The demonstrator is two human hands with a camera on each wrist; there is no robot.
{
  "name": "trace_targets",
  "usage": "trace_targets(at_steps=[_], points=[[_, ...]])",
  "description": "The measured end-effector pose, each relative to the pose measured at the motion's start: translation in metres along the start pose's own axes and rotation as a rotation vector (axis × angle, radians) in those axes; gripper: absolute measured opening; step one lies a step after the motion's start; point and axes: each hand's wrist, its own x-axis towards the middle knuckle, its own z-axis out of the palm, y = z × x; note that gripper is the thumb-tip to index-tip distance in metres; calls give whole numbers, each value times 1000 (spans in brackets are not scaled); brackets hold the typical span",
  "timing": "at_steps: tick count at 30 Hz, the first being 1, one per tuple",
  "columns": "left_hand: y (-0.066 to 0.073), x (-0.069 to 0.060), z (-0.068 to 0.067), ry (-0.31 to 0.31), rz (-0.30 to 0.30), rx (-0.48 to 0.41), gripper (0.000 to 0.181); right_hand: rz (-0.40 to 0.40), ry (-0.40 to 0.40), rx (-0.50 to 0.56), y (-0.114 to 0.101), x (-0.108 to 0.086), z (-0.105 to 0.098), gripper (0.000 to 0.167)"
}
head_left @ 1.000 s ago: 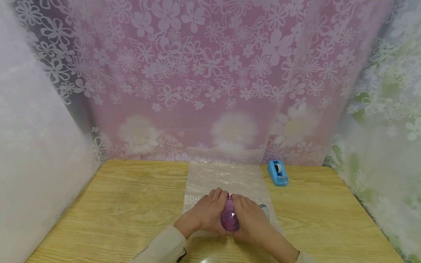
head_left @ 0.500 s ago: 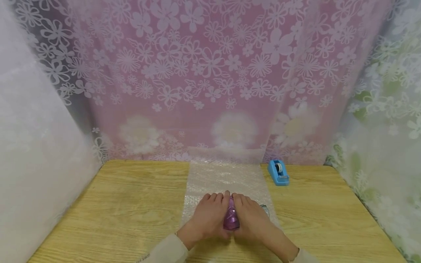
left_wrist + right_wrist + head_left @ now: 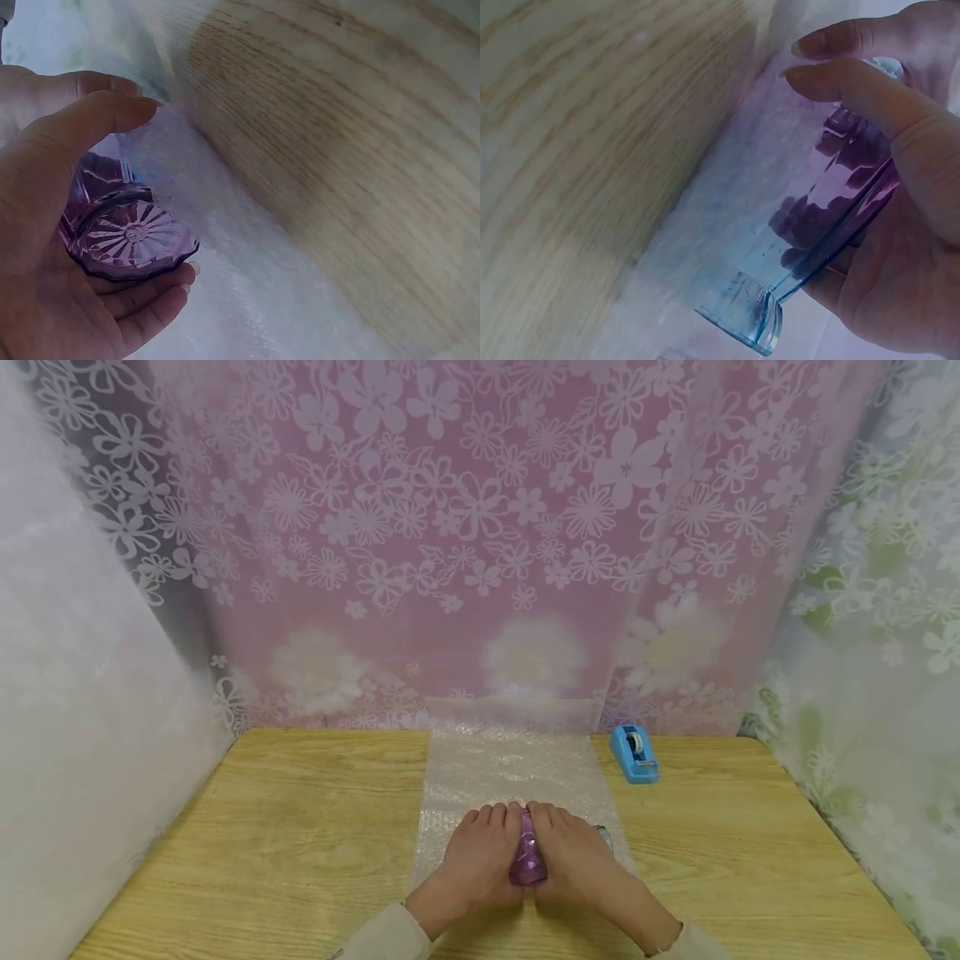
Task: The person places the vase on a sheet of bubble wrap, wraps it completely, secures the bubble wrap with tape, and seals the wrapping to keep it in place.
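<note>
A faceted purple glass lies between the two hands, over the bubble wrap. My left hand curls round its left side; in the left wrist view its patterned round base rests against the fingers of that hand. From the other side my right hand grips it, the two hands close together. The right wrist view has glass tinted purple with a clear bluish end beside my right hand. Whether that is one glass or two, I cannot tell.
A blue tape dispenser stands at the back right of the wooden table. Past my right hand a pale bluish glass edge shows. A pink flowered curtain hangs behind, with pale sheets at both sides.
My left hand has shifted slightly right and closer round the purple glass, which now shows as a narrower strip between the hands. My right hand has barely moved.
</note>
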Motion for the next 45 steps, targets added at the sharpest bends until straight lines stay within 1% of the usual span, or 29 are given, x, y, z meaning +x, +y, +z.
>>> trace_targets(at_steps=[4,8,11,14,20,27,30,32,35,38,42,45], points=[[-1,-1,-2,-26,20,-13,95,-9,-25,6,1,0,-1,93],[-4,-2,-5,-68,36,-41,94,-17,-76,29,2,0,-5,92],[-5,-2,-7,-85,49,-55,91,-28,-118,48,3,0,-8,92],[-7,-2,-7,-91,62,-65,90,-43,-147,61,4,0,-11,91],[-9,-3,-9,-91,86,-79,91,-54,-171,65,4,0,-16,89],[-10,-4,-11,-90,109,-80,90,-65,-186,48,2,1,-19,87],[-12,-4,-11,-96,122,-94,91,-71,-189,48,1,1,-20,85],[-12,-5,-12,-114,132,-115,90,-84,-190,51,1,1,-21,83],[-14,-5,-14,-158,143,-167,86,-98,-213,79,2,0,-23,81],[-14,-5,-16,-202,142,-218,82,-93,-259,124,2,-1,-27,80],[-14,-4,-18,-242,140,-251,80,-66,-326,187,2,0,-31,79],[-16,-3,-20,-288,144,-280,80,-39,-381,235,3,3,-32,80]])
